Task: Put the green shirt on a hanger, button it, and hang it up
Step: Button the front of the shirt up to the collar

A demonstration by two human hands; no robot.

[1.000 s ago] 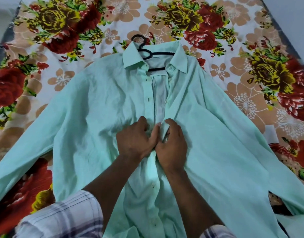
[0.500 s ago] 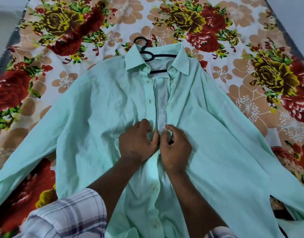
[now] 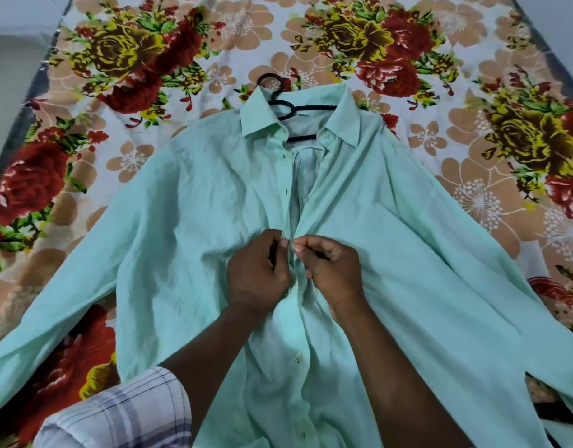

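The mint-green shirt [image 3: 188,221] lies flat, front up, on a flowered bedsheet, sleeves spread to both sides. A black hanger [image 3: 283,106] sits inside the collar, its hook poking out above. My left hand [image 3: 257,273] pinches the left placket edge at mid-chest. My right hand [image 3: 332,270] pinches the right placket edge right beside it, fingertips almost touching. Above my hands the front stands open; below them a white button [image 3: 297,356] is fastened.
The flowered bedsheet [image 3: 127,59] covers the bed under the shirt. The bed's edges run along the far left [image 3: 26,118] and far right. A checked sleeve [image 3: 117,412] covers my left forearm at the bottom.
Both hands have slid a little up the placket toward the collar, and their fingertips now pinch the two edges together instead of lying pressed flat.
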